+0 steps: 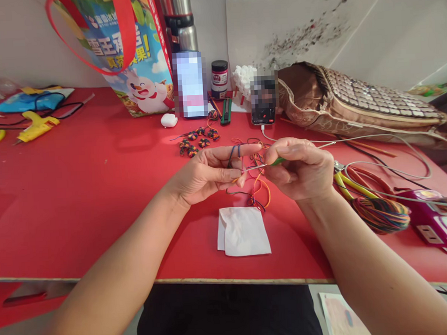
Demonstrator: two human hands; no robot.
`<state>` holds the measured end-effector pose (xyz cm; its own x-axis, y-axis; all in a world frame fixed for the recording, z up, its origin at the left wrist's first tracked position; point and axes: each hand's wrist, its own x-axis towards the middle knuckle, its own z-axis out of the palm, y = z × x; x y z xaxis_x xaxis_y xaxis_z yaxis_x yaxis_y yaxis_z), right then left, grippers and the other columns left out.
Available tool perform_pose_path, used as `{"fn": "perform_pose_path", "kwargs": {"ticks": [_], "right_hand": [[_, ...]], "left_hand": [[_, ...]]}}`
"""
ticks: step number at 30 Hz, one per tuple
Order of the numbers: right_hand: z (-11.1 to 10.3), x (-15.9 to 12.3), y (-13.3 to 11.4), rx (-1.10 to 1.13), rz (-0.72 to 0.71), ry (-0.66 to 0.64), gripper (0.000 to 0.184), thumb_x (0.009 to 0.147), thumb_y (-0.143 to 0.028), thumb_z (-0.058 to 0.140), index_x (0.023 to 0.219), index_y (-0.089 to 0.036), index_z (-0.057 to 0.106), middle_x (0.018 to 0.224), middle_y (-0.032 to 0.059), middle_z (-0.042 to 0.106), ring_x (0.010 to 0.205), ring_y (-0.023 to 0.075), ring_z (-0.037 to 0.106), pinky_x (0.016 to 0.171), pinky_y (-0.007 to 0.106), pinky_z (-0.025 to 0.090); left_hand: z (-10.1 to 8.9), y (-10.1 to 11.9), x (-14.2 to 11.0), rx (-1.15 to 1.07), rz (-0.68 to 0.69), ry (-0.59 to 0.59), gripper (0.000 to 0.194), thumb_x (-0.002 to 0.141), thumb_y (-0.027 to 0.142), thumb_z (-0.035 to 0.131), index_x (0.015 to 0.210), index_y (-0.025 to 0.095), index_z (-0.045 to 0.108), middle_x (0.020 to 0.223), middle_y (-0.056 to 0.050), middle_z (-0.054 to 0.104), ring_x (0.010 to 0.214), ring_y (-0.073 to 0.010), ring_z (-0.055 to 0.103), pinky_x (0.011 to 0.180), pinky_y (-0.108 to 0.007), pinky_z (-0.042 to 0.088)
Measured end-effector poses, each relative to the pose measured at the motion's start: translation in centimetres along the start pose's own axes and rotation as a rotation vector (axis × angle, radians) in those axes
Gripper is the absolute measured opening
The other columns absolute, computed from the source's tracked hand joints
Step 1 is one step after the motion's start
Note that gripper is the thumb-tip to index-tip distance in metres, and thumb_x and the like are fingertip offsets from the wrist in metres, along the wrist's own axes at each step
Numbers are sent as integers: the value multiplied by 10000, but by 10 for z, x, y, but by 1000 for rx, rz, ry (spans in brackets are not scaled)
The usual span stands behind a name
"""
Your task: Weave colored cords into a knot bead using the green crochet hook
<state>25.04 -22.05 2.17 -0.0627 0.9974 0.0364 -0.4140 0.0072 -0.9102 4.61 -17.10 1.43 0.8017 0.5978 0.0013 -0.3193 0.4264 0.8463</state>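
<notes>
Both my hands are raised over the red table (78, 195). My left hand (205, 176) pinches a small crocheted piece between thumb and fingers, with multicoloured yarn (260, 193) looped over its outstretched index finger. My right hand (302, 168) is closed on a green-handled crochet hook (263, 165), whose metal tip touches the piece at my left fingertips. The yarn hangs in loops below the hands and trails to a multicoloured skein (381, 214) at the right. Several small finished crochet pieces (198, 140) lie behind the hands.
A folded white tissue (244, 231) lies near the front edge. A printed bag (127, 52), thermos (178, 20), small jar (219, 75), phone on a cable (264, 100), beaded handbag (358, 100), yellow glue gun (37, 125), earbud case (169, 120) and purple power strip (436, 221) stand around.
</notes>
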Motion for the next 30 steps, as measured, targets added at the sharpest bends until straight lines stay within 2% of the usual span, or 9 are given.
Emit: {"fn": "perform_pose_path", "kwargs": {"ticks": [9,12,16,20,26,30], "right_hand": [[2,3,12,113,29,-32,150,760,-323,728,705,-186,753,397,-59,480,325,50,193,338,214,117],[8,2,16,150,5,7,147,789,-329,726,756,-188,753,429,-69,502,322,40,165,330,205,120],[15,1,17,131,-74,114,170,792,-348,783,757,-184,756,462,-61,541,330,22,169,336,201,107],[17,-1,16,51,-106,163,227,767,-391,858,753,-192,750,470,-52,556,348,24,216,351,201,97],[16,-1,17,10,-94,163,303,739,-458,885,761,-196,735,461,-54,545,356,31,229,353,202,90],[16,0,18,-4,-92,158,332,744,-483,890,779,-195,729,469,-55,541,362,34,246,356,200,101]], "left_hand": [[13,-4,3,81,153,180,374,745,110,853,1090,252,869,717,-3,680,662,-127,627,611,-272,453],[15,-7,5,177,259,267,375,749,129,848,1091,282,869,724,10,682,638,-108,576,581,-259,429],[17,-9,7,253,360,379,396,717,132,857,1074,303,869,746,22,675,674,-105,570,616,-251,463],[18,-10,6,295,361,415,398,726,135,848,1092,290,865,771,15,678,697,-115,584,650,-269,484],[14,-13,7,361,385,413,319,829,242,834,1144,284,853,797,-16,716,741,-148,623,640,-280,467],[11,-15,9,374,385,429,298,824,243,850,1118,295,859,826,-18,741,752,-140,635,645,-267,466]]}}
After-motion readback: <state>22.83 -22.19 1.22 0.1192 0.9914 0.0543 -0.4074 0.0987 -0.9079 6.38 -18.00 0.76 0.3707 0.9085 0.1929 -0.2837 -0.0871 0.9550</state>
